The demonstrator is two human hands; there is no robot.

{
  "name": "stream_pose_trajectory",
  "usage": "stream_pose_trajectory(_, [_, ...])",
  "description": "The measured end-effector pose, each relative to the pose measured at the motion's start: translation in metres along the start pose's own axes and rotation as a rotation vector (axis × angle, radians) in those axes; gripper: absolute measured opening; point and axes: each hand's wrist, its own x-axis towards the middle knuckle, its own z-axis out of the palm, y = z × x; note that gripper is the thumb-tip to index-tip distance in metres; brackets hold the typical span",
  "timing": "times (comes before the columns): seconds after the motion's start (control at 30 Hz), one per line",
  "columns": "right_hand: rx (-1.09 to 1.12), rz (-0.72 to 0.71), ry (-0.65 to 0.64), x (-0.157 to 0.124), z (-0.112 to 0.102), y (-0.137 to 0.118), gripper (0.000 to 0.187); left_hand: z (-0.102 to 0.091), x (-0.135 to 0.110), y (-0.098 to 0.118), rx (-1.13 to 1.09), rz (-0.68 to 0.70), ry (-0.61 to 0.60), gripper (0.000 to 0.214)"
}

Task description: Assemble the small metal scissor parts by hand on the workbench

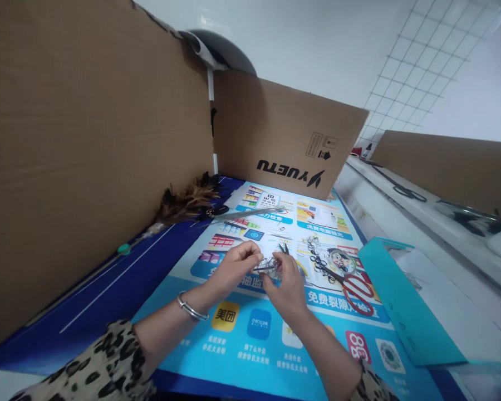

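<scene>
My left hand [242, 263] and my right hand [287, 283] meet over the printed sheet, fingers pinched close together. Between them is a small tangled silvery wire piece [269, 264] with a thin dark strip reaching toward my left fingertips. Its exact kind is too small to tell. Just beyond my right fingers, dark pointed tips [284, 249] stick up; what they belong to is hidden. To the right lie scissors with red handles [358, 294], beside more dark and silvery wire pieces [317, 257].
A bundle of thin silvery rods [254, 212] lies farther back. Brown feathers [187, 201] rest at the left by a tall cardboard panel [92, 139]. Another cardboard panel [275, 128] stands behind. A teal folder or box [404, 306] is at the right, near a white ledge [426, 203].
</scene>
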Motion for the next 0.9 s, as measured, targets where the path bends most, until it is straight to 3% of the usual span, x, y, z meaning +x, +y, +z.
stream_pose_trajectory(0.27, [-0.264,-0.092,-0.048,-0.007,0.000,0.006,0.035,0.007,-0.005,-0.005,0.011,-0.023,-0.090,0.017])
stream_pose_trajectory(0.47, [-0.242,-0.089,0.000,-0.007,-0.002,0.007,0.038,0.007,-0.004,-0.007,0.003,-0.007,-0.074,0.015])
stream_pose_trajectory(0.6, [-0.063,-0.012,0.007,-0.005,-0.004,0.005,0.037,0.002,-0.002,-0.009,0.012,0.026,-0.053,0.015])
stream_pose_trajectory(0.77, [0.418,0.264,-0.088,0.002,-0.014,0.006,0.026,0.000,0.003,-0.013,0.031,0.025,-0.054,0.016])
stream_pose_trajectory(0.9, [0.769,0.464,-0.173,0.009,-0.019,0.011,0.034,-0.002,0.007,-0.015,0.053,0.027,-0.033,0.018])
